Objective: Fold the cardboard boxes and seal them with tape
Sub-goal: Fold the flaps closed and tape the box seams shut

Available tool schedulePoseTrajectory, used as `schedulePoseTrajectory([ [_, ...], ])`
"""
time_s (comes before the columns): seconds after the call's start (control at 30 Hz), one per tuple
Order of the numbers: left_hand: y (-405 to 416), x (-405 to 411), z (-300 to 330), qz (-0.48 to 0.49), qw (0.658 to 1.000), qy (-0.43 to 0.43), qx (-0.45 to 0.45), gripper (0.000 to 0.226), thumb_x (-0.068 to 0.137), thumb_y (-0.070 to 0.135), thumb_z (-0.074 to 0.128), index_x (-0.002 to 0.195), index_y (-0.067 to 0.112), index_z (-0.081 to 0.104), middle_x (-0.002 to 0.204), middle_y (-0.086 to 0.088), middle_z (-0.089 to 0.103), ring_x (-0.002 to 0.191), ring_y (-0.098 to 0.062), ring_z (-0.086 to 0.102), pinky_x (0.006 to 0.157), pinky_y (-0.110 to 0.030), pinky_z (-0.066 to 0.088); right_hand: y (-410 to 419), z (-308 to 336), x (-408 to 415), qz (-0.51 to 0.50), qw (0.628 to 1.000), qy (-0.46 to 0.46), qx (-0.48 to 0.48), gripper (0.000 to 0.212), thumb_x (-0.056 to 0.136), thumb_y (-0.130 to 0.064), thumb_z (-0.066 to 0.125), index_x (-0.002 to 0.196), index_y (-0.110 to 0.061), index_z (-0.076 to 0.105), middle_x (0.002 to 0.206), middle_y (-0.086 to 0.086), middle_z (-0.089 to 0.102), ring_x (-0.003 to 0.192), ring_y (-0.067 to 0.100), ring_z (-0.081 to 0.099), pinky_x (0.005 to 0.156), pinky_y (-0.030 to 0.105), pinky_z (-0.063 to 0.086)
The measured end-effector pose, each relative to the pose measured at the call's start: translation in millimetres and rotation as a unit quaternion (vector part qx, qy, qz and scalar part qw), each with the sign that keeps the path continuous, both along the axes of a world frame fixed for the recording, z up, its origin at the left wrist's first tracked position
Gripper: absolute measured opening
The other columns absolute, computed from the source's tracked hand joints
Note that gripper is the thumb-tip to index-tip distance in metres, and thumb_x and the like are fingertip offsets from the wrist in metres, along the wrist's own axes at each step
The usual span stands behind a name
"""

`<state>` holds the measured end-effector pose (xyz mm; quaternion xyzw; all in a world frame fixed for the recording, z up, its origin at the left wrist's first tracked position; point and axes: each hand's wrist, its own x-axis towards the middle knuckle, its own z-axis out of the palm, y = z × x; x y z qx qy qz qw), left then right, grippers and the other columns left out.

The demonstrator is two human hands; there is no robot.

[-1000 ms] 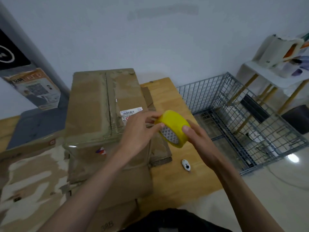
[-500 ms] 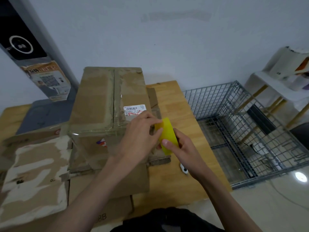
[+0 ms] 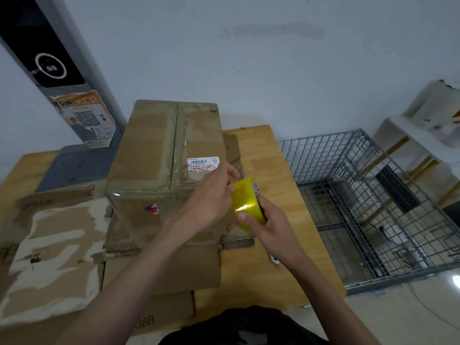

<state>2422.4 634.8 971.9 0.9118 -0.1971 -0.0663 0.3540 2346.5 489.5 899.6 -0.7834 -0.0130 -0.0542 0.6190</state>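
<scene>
A yellow tape roll [image 3: 246,202] is held in front of a closed cardboard box [image 3: 154,155] that stands on a pile of flattened cartons. My right hand [image 3: 266,225] grips the roll from below, thumb on its outer band. My left hand [image 3: 211,195] is at the roll's upper left edge, its fingertips curled against the tape's surface. The box top has a taped centre seam and a white shipping label [image 3: 202,163].
Flattened cardboard [image 3: 54,255] lies at the left, more under the box. A small white object [image 3: 275,258] lies on the wooden table [image 3: 263,158], partly hidden by my right wrist. A wire cage [image 3: 368,207] stands at the right, a white stool [image 3: 423,135] beyond it.
The roll turned from showing its open core to showing its outer band, and both hands moved closer to the box. The camera tilted slightly.
</scene>
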Motion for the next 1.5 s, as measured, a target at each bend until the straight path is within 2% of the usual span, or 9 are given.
schedulePoseTrajectory([
  [0.17,-1,-2,-7,-0.015,1.000,0.018,0.014,0.016,0.102,0.009,0.048,0.112,0.021,0.052,0.101,0.003,0.053,0.093,-0.010,0.051,0.074,-0.023,0.035,5,-6,10,-0.030,0.998,-0.005,-0.057,0.056,0.085,-0.066,0.059,0.102,-0.013,0.059,0.083,0.013,0.066,0.073,0.031,0.063,0.064,0.057,0.050],
  [0.53,-21,7,-6,0.043,0.997,-0.057,0.001,0.010,0.088,0.015,0.074,0.082,0.020,0.067,0.077,0.012,0.061,0.073,0.000,0.055,0.067,-0.020,0.042,-2,-15,10,-0.100,0.985,-0.036,-0.136,0.030,0.094,-0.052,0.061,0.099,-0.022,0.055,0.071,-0.003,0.056,0.062,0.012,0.055,0.055,0.039,0.047],
  [0.63,-29,3,-7,0.017,0.995,-0.102,-0.014,0.016,0.087,0.009,0.071,0.079,0.021,0.063,0.079,0.011,0.057,0.073,0.001,0.052,0.065,-0.014,0.035,-8,-15,16,-0.121,0.991,0.017,-0.052,0.040,0.092,-0.054,0.063,0.107,-0.017,0.060,0.082,0.002,0.069,0.073,0.017,0.070,0.060,0.037,0.058],
  [0.7,-34,-1,-8,-0.005,0.993,-0.111,-0.033,0.017,0.087,0.008,0.071,0.079,0.021,0.062,0.082,0.009,0.057,0.074,0.000,0.052,0.066,-0.013,0.037,-17,-13,20,-0.146,0.988,0.049,0.012,0.036,0.092,-0.042,0.069,0.111,-0.015,0.054,0.092,0.009,0.072,0.078,0.023,0.073,0.060,0.029,0.059],
  [0.77,-36,-3,-10,-0.008,0.992,-0.113,-0.055,0.017,0.087,0.009,0.072,0.080,0.021,0.062,0.083,0.008,0.057,0.075,-0.001,0.053,0.067,-0.015,0.038,-24,-11,20,-0.143,0.987,0.039,0.062,0.039,0.092,-0.030,0.072,0.118,-0.022,0.044,0.094,0.011,0.070,0.079,0.025,0.072,0.062,0.034,0.061],
  [0.93,-38,13,-7,-0.006,0.993,-0.096,-0.066,0.013,0.089,0.010,0.071,0.082,0.018,0.063,0.085,0.005,0.059,0.076,-0.002,0.053,0.067,-0.011,0.037,-28,-4,11,-0.093,0.993,-0.001,0.070,0.019,0.101,-0.018,0.058,0.117,-0.022,0.049,0.083,-0.001,0.051,0.070,0.005,0.051,0.059,0.021,0.045],
  [1.3,-45,35,-3,-0.033,0.997,-0.005,0.069,0.015,0.086,0.025,0.076,0.078,0.027,0.064,0.073,0.013,0.061,0.072,-0.006,0.058,0.067,-0.028,0.044,-34,3,4,-0.055,0.991,-0.019,0.123,0.012,0.101,-0.001,0.052,0.109,-0.004,0.043,0.094,0.000,0.046,0.081,0.008,0.045,0.068,0.016,0.041],
  [1.37,-48,35,-6,-0.032,0.994,-0.022,0.104,0.014,0.085,0.034,0.077,0.087,0.026,0.066,0.081,0.011,0.065,0.085,-0.012,0.062,0.073,-0.033,0.048,-38,1,6,-0.051,0.992,-0.011,0.116,0.013,0.101,-0.001,0.052,0.109,-0.005,0.043,0.094,0.006,0.047,0.081,0.009,0.046,0.068,0.015,0.041],
  [1.5,-50,38,-10,-0.021,0.979,-0.101,0.178,0.063,0.081,0.045,0.079,0.132,0.021,0.050,0.124,-0.003,0.060,0.117,-0.026,0.053,0.092,-0.037,0.041,-53,-20,16,-0.055,0.992,0.019,0.114,0.026,0.100,-0.006,0.057,0.118,-0.019,0.044,0.106,0.022,0.060,0.087,0.022,0.056,0.071,0.034,0.048],
])
